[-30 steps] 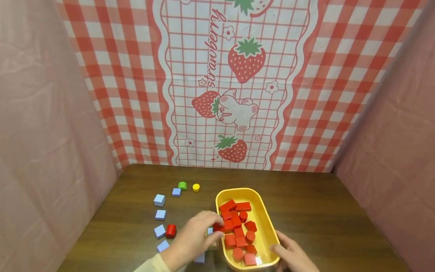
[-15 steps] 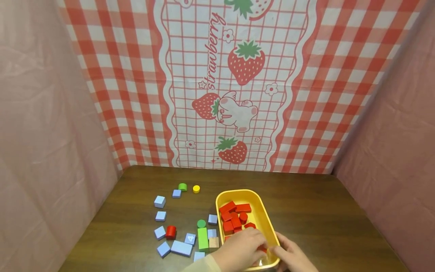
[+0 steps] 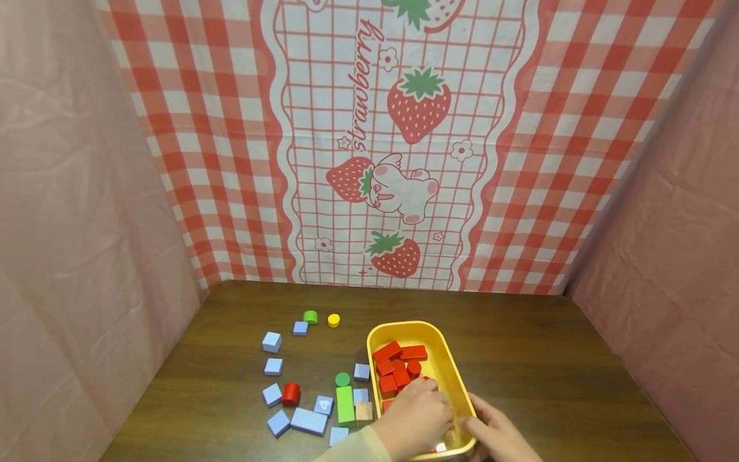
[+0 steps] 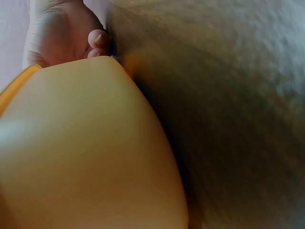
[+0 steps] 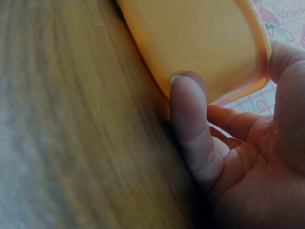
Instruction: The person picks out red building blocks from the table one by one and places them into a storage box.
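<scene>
Inside the yellow tray (image 3: 456,385), my left hand (image 3: 412,417) reaches down among red blocks (image 3: 387,385) with its fingers bent. Its own back hides the fingertips, so whether a block is between them does not show. At the tray's near right corner, my right hand (image 3: 498,431) grips the rim, thumb on the rim side. In the right wrist view, fingertips of the right hand (image 5: 248,143) press the outside of the tray (image 5: 200,43). The left wrist view is mostly the tray's outer wall (image 4: 90,138), with part of a hand beyond it.
Left of the tray lie several blue blocks (image 3: 308,421), a green block (image 3: 344,405), a plain wooden block (image 3: 364,412) and a red half-round block (image 3: 291,394). Farther back are a green arch-shaped block (image 3: 310,317) and a yellow disc (image 3: 333,320). A strawberry-print cloth (image 3: 369,212) hangs behind the table.
My left hand has carried a red block over the tray's left rim and into the tray, down to its near end, then shifted slightly back and left. The right hand has stayed on the tray.
</scene>
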`<state>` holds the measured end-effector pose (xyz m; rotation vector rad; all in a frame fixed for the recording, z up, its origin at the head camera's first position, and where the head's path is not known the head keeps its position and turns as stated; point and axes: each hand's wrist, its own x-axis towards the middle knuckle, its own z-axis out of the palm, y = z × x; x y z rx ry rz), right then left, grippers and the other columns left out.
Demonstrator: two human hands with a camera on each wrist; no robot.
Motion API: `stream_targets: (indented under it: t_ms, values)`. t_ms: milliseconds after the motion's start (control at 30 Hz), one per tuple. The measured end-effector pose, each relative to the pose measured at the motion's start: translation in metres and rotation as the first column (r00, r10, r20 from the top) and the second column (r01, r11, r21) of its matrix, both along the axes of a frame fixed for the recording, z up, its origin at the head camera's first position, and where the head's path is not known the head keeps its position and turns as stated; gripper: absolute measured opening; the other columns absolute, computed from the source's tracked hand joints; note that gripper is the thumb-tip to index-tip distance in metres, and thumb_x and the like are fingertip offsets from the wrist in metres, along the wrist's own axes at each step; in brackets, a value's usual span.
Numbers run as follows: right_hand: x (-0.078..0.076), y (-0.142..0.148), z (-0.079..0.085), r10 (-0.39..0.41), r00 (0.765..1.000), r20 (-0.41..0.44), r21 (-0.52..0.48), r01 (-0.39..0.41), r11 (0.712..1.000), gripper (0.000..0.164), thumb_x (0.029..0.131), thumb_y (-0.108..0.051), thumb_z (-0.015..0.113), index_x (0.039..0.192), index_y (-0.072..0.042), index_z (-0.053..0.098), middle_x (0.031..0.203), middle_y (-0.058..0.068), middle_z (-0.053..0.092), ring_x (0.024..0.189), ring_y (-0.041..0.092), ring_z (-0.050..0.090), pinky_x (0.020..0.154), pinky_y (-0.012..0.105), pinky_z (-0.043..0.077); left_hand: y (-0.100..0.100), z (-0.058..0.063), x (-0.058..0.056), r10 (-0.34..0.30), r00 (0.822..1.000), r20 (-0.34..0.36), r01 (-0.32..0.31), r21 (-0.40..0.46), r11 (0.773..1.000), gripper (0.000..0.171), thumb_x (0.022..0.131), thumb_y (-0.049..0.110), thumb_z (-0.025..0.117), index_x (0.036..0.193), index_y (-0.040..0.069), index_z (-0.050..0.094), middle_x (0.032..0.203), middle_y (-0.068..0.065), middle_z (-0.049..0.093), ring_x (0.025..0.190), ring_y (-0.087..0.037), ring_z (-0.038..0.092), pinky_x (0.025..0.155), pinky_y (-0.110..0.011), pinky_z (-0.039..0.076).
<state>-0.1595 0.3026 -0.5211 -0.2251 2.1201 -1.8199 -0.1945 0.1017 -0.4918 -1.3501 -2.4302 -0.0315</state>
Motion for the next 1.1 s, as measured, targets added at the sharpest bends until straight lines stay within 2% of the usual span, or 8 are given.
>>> stream_targets:
  t_ms: [167,333,467,600,733,800,933,1100]
  values:
    - [-0.001,-0.001,0.001,0.001,1.000,-0.001,-0.019,-0.001,1.000,0.057,0.099,-0.010,0.053,0.148,0.008,0.029,0.096,0.021,0.065,0.054,0.022,0.060,0.045,0.027,0.053,0.001,-0.004,-0.002,0.093,0.996,-0.003,-0.093,-0.031,0.995,0.024,0.089,0.051,0.064,0.072,0.035,0.070,0.071,0.018,0.060,0.071,-0.009,0.040,0.062,-0.025,0.031]
    - [-0.001,-0.002,0.000,-0.008,1.000,0.003,-0.012,0.008,1.000,0.058,0.098,-0.009,0.054,0.148,0.008,0.029,0.093,0.021,0.067,0.053,0.023,0.061,0.045,0.027,0.053,0.002,-0.004,-0.001,0.214,0.976,0.042,-0.210,-0.084,0.974,0.042,0.094,0.063,0.050,0.093,0.030,0.075,0.093,0.014,0.066,0.083,-0.013,0.043,0.072,-0.029,0.036]
    - [-0.001,-0.002,0.000,-0.009,1.000,0.014,-0.011,0.009,1.000,0.060,0.098,-0.010,0.054,0.148,0.009,0.028,0.093,0.021,0.066,0.054,0.024,0.061,0.045,0.027,0.053,0.001,-0.004,-0.001,0.256,0.965,0.063,-0.251,-0.083,0.964,0.053,0.094,0.068,0.043,0.105,0.027,0.074,0.101,0.012,0.067,0.090,-0.014,0.044,0.076,-0.030,0.037]
    - [-0.002,-0.002,0.000,-0.007,1.000,0.023,-0.013,0.007,1.000,0.061,0.097,-0.010,0.055,0.149,0.009,0.027,0.095,0.021,0.066,0.054,0.024,0.061,0.045,0.027,0.053,-0.001,-0.002,-0.001,0.240,0.969,0.065,-0.237,-0.044,0.970,0.052,0.094,0.068,0.044,0.104,0.026,0.074,0.102,0.012,0.067,0.088,-0.013,0.043,0.075,-0.028,0.037]
    - [-0.002,-0.001,-0.001,0.015,1.000,0.027,-0.045,-0.014,0.999,0.062,0.097,-0.008,0.053,0.148,0.012,0.024,0.098,0.021,0.064,0.060,0.026,0.063,0.048,0.028,0.055,-0.005,0.002,0.000,0.161,0.987,-0.026,-0.158,0.078,0.984,0.035,0.094,0.058,0.056,0.101,0.028,0.073,0.102,0.013,0.065,0.086,-0.010,0.043,0.074,-0.025,0.037]
    - [-0.002,-0.001,-0.001,0.028,0.999,0.026,-0.066,-0.027,0.997,0.061,0.098,-0.007,0.051,0.148,0.013,0.023,0.098,0.021,0.063,0.063,0.027,0.064,0.050,0.029,0.055,-0.009,0.006,0.001,0.126,0.989,-0.081,-0.111,0.171,0.979,0.026,0.093,0.049,0.062,0.102,0.028,0.073,0.102,0.013,0.065,0.088,-0.009,0.045,0.074,-0.024,0.039]
    - [-0.002,0.000,0.000,0.033,0.999,0.026,-0.090,-0.031,0.995,0.060,0.099,-0.006,0.050,0.147,0.014,0.022,0.096,0.022,0.064,0.064,0.027,0.064,0.050,0.028,0.055,-0.025,0.018,0.004,0.145,0.985,-0.090,-0.105,0.350,0.931,0.020,0.091,0.038,0.068,0.104,0.023,0.071,0.107,0.008,0.065,0.097,-0.011,0.050,0.080,-0.028,0.045]
    - [-0.001,-0.001,0.002,0.015,0.998,0.054,-0.068,-0.011,0.998,0.066,0.098,-0.008,0.052,0.148,0.016,0.016,0.096,0.022,0.067,0.064,0.029,0.064,0.050,0.028,0.055,-0.064,0.031,0.011,0.209,0.977,0.050,-0.204,0.525,0.826,0.019,0.088,0.025,0.074,0.105,0.018,0.070,0.110,0.005,0.063,0.098,-0.012,0.052,0.081,-0.032,0.049]
